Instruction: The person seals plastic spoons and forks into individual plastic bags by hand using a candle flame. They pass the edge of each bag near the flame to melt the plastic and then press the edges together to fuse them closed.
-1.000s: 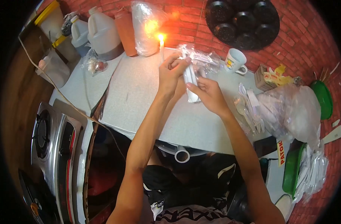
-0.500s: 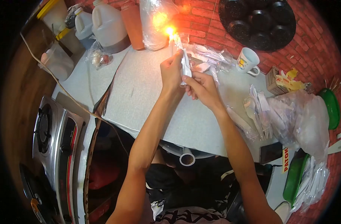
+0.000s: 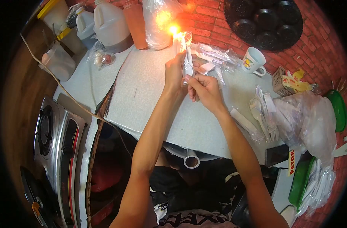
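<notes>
Both of my hands are closed on a white plastic spoon (image 3: 188,70) in a clear plastic sleeve, held upright over the table. My left hand (image 3: 174,72) grips its left side around the middle. Lower down, the thumb and fingers of my right hand (image 3: 204,89) pinch the end by the spoon's bowl. The upper end of the sleeve is close to a bright flame (image 3: 174,29); glare hides whether they touch. What bears the flame is hard to make out behind my left hand. Just right of my hands lie several wrapped plastic utensils (image 3: 215,55).
A decorated mug (image 3: 253,61) stands to the right, near a small basket (image 3: 281,81). More wrapped utensils (image 3: 264,110) and a plastic bag (image 3: 314,114) lie at the right edge. Jugs (image 3: 111,28) line the back left. A gas stove (image 3: 57,152) sits at the left.
The wrapped spoon has turned in my hands, so its bowl now shows more plainly above my right thumb. My hands stay at nearly the same place by the flame.
</notes>
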Available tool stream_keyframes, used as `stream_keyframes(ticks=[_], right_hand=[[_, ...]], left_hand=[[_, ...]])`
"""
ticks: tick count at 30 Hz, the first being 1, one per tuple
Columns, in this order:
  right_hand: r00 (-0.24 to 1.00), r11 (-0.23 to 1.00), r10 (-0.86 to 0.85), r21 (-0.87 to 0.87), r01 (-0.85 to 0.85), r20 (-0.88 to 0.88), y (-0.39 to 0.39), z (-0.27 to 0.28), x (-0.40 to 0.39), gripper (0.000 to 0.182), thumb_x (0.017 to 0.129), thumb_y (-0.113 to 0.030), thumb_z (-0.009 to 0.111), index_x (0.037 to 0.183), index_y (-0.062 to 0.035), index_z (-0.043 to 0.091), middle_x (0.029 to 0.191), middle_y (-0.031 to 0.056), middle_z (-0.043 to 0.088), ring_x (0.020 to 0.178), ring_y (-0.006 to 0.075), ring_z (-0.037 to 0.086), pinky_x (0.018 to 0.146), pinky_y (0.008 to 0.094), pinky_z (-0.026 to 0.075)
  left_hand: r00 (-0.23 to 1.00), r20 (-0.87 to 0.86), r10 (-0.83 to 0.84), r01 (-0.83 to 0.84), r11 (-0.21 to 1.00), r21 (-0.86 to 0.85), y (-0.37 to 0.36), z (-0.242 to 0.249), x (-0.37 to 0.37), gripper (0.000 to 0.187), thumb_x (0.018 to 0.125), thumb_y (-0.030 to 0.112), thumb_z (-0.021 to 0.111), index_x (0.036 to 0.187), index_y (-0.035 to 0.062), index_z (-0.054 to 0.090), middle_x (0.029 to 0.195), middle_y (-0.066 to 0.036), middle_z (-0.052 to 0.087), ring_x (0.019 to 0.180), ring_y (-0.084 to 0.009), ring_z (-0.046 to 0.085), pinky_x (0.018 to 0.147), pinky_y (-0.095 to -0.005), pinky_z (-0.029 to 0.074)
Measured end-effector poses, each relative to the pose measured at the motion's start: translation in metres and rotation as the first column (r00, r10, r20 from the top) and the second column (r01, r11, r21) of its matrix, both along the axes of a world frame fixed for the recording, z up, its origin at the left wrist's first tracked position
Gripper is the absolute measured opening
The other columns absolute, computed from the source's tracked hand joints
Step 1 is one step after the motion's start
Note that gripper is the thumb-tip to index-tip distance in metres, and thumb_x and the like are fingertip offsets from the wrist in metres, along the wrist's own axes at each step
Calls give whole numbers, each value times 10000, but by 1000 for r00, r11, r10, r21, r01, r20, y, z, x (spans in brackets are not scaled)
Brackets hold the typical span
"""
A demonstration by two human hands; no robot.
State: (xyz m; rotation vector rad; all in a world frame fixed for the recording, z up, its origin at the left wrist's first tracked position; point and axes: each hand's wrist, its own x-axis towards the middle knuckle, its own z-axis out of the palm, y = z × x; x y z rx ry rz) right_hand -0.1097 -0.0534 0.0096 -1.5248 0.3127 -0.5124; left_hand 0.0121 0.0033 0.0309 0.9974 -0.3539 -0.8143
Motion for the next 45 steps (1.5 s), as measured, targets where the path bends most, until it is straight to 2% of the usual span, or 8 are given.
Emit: stream_keyframes(ticks=[5, 9, 17, 25, 31, 33, 36, 45], right_hand=[[1000, 1000, 4, 22, -4, 19, 0, 1, -1, 377, 1013, -281, 659, 748, -12, 665, 630, 34, 608, 534, 79, 559, 471, 234, 442], [999, 1000, 19, 9, -19, 34, -2, -3, 1, 383, 1022, -291, 648, 773, 0, 677, 665, 45, 635, 538, 81, 580, 474, 226, 456], [998, 999, 33, 7, -34, 46, -2, -2, 1, 384, 1034, -302, 633, 820, 12, 689, 681, 55, 650, 535, 80, 582, 474, 225, 460], [997, 998, 56, 20, -57, 52, -2, -2, 1, 379, 1039, -316, 623, 852, 7, 693, 684, 65, 657, 541, 85, 577, 487, 233, 454], [998, 998, 48, 37, -50, 47, -1, 4, -4, 474, 1041, -414, 595, 854, 12, 687, 683, 78, 653, 542, 98, 581, 494, 239, 456], [1000, 999, 3, 54, -3, 6, -2, 4, -5, 582, 1056, -509, 516, 888, 25, 675, 702, 91, 651, 551, 117, 588, 505, 237, 450], [999, 998, -21, 57, 19, 50, -8, -4, -4, 627, 1055, -550, 486, 878, 24, 668, 698, 96, 647, 546, 121, 584, 497, 238, 443], [998, 997, -49, 54, 47, 41, -11, -3, -5, 582, 1058, -526, 496, 856, -7, 665, 689, 81, 643, 542, 114, 580, 486, 234, 435]], left_hand=[[997, 74, -12, 14, 1000, -22, -2, -6, 2, 492, 1037, 406, 479, 1155, -37, 657, 825, -111, 684, 620, -164, 620, 558, -300, 498], [998, 59, 2, -2, 1000, -11, 0, -2, -1, 467, 1038, 401, 486, 1122, -26, 656, 801, -108, 678, 609, -160, 616, 555, -292, 493], [986, 152, 64, -64, 998, 0, -3, -10, 5, 433, 1044, 387, 495, 1083, -13, 654, 732, -96, 656, 552, -140, 584, 508, -283, 459], [986, 147, 74, -74, 997, -12, 0, -5, 5, 435, 1043, 386, 497, 1083, -13, 667, 735, -89, 664, 577, -130, 590, 544, -268, 462], [981, 166, 96, -94, 995, -19, 1, -5, 5, 448, 1048, 384, 491, 1081, -23, 675, 735, -88, 671, 597, -137, 600, 563, -270, 469], [979, 174, 108, -106, 994, -24, 0, -8, 7, 450, 1050, 380, 486, 1076, -27, 675, 730, -89, 672, 601, -140, 603, 564, -271, 470], [980, 178, 90, -83, 996, -42, 0, -11, 9, 455, 1057, 372, 473, 1074, -34, 677, 717, -89, 670, 598, -146, 602, 575, -274, 476], [967, 193, 163, -158, 986, -43, 0, -11, 10, 461, 1059, 378, 470, 1081, -32, 679, 712, -84, 668, 603, -138, 592, 588, -276, 473]])
